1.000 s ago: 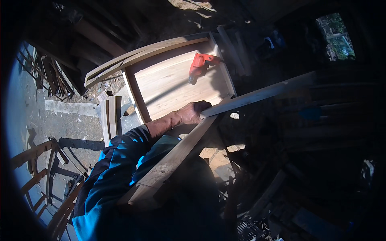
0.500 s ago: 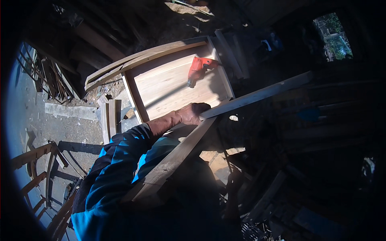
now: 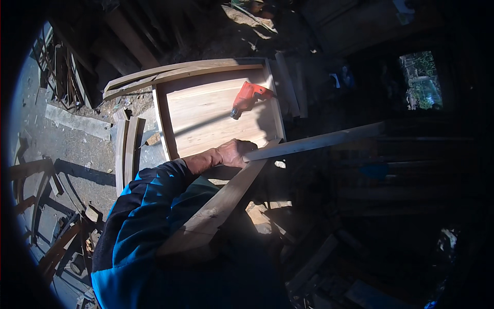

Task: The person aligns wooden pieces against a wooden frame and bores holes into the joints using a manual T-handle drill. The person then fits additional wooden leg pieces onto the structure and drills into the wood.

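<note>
A left hand (image 3: 231, 153) sits near the centre of the view, its blue sleeve (image 3: 141, 213) running in from 8 o'clock. It is against the near end of a pale board (image 3: 314, 141), where that board crosses a longer plank (image 3: 218, 206). The fingers are tucked out of sight and partly in shade, so whether they clamp the board, the plank or both cannot be told. The right hand cannot be made out, and its state cannot be told.

The board points toward 3 o'clock, its far end dim. It lies across the plank, whose tip shows just beyond it; whether the two are joined is unclear. The plank slants down to 7 o'clock, where its lower end sinks into shadow against the body.

At 11 o'clock a shallow wooden tray (image 3: 198, 108) lies in sun, its near edge partly hidden by the forearm. A red drill (image 3: 247, 97) rests in it at 12 o'clock, nose toward 7. Long strips (image 3: 185, 73) overlap along the tray's far side. Two offcuts (image 3: 127, 149) lie at 9 o'clock, sticks (image 3: 62, 74) at 10, their outer ends blurring into the rim. At 2 o'clock a bright opening (image 3: 423, 82) shows greenery; from 3 to 5, darkness swallows most shapes.
</note>
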Tool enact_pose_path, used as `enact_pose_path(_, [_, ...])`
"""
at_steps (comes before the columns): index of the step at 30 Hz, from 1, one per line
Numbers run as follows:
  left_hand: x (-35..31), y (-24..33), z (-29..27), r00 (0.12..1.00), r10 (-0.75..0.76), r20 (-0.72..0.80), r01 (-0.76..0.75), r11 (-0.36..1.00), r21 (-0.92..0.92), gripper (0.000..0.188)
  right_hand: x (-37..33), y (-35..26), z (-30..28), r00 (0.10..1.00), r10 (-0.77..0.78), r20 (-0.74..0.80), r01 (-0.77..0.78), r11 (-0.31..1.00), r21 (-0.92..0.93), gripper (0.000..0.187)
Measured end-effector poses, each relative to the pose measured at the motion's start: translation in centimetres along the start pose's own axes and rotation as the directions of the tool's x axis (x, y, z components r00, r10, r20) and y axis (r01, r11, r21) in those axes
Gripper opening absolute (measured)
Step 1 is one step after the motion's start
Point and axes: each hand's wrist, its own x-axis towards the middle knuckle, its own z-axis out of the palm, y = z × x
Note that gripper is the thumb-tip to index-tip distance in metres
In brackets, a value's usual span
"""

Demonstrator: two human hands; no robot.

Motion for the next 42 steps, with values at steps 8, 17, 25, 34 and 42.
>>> enact_pose_path(8, [1.2, -2.8, 2.7, 0.998, 0.066, -0.008, -0.061, 0.863, -0.502, 0.08, -0.3, -0.1, 0.5, 0.957, -0.28, 0.074, 0.274, 0.791, -0.547, 0.048])
enact_pose_path(17, [1.6, 0.8, 0.5, 0.998, 0.055, -0.015, -0.056, 0.997, -0.044, 0.073, -2.6, -1.9, 4.3, 0.819, -0.464, 0.339, 0.342, -0.081, -0.936, 0.04])
enact_pose_path(25, [2.3, -1.8, 0.8, 0.983, 0.166, 0.075, -0.141, 0.952, -0.271, 0.085, -3.8, -3.3, 8.8, 0.876, -0.437, 0.204, 0.281, 0.121, -0.952, 0.068])
enact_pose_path(34, [2.6, -0.8, -0.8, 0.981, -0.021, 0.195, 0.063, 0.976, -0.21, 0.071, -3.5, -3.0, 9.3, 0.796, -0.573, 0.196, 0.278, 0.058, -0.959, 0.069])
enact_pose_path(42, [2.1, -2.2, 0.9, 0.991, 0.074, 0.108, -0.04, 0.958, -0.283, 0.077, -2.9, -3.0, 8.1, 0.882, -0.468, 0.052, 0.316, 0.507, -0.802, 0.068])
